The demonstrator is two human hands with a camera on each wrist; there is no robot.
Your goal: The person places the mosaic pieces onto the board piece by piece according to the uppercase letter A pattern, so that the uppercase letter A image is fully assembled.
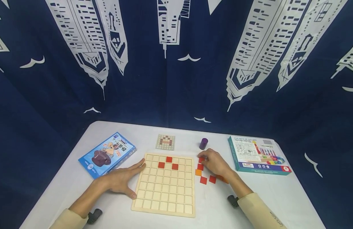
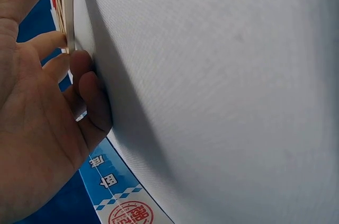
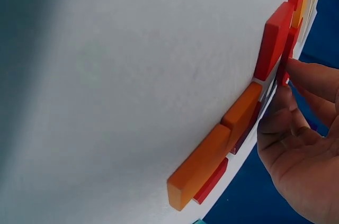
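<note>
red tiles [image 1: 200, 166] lie loose on the white table [image 1: 216, 206] right of the wooden grid board [image 1: 165, 188], under and beside the right hand [image 1: 214, 161]. its fingers bend down onto the farthest one; i cannot tell whether they pinch it. orange tiles [image 1: 198, 172] lie among them. the left hand [image 1: 119, 179] is spread, thumb and fingertips at the board's left edge. three more red tiles [image 1: 161, 165] sit in its two far rows. beyond are a pattern card [image 1: 165, 142] and a purple cylinder [image 1: 203, 143]; a blue box [image 1: 107, 155] lies left, a teal-edged box [image 1: 259, 156] right.
</note>
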